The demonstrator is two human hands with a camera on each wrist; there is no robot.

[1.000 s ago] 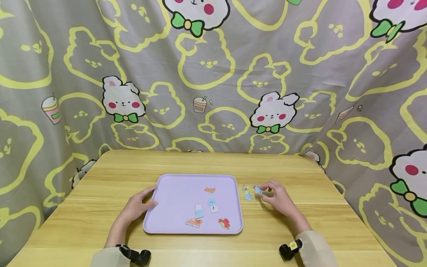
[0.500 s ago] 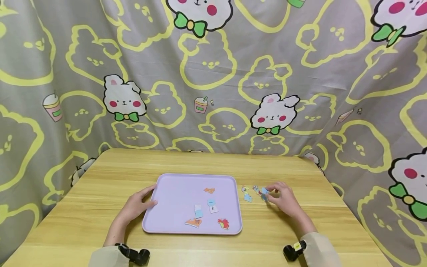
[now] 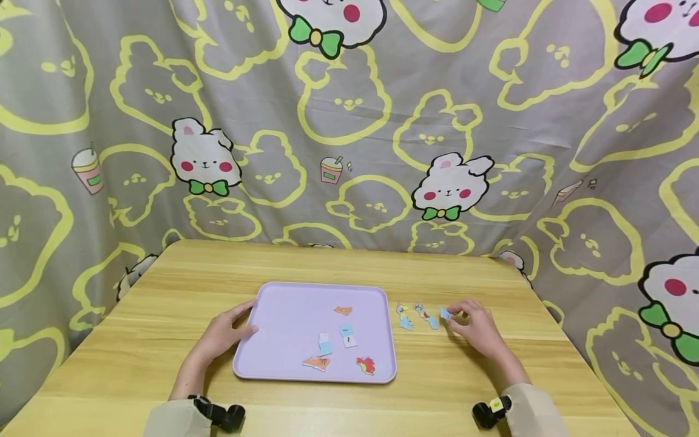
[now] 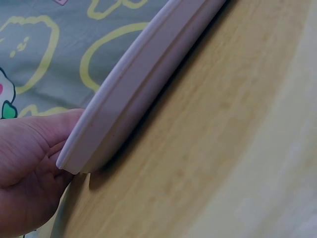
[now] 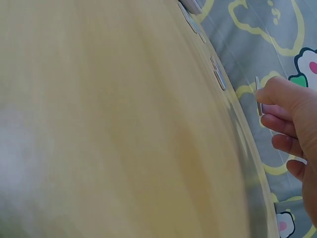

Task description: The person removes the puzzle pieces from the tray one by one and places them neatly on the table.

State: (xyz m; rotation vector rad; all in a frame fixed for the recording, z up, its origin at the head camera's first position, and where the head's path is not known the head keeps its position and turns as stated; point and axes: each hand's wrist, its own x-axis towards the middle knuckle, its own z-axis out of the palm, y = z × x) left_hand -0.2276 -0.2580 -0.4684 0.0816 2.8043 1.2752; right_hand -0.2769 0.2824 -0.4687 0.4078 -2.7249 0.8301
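My right hand (image 3: 475,325) pinches a small light-blue puzzle piece (image 3: 445,313) between thumb and forefinger, right of the other pieces on the table. In the right wrist view this piece (image 5: 258,94) shows edge-on at the fingertips. My left hand (image 3: 221,334) holds the left side of a lilac tray (image 3: 284,331), thumb over the rim; the rim (image 4: 114,104) hides some fingers in the left wrist view. Inside the tray lie two orange pieces (image 3: 343,311), two blue-and-white pieces (image 3: 347,335) and a red-and-green one (image 3: 366,365).
Between tray and right hand, a yellow-and-blue strip of pieces (image 3: 405,318) lies beside a strip with red and blue parts (image 3: 426,316). The wooden table (image 3: 327,409) reaches back to a patterned curtain (image 3: 262,109).
My right hand has shifted right, and pieces of the second strip that it partly covered now show on the table. The left hand keeps its place at the tray.
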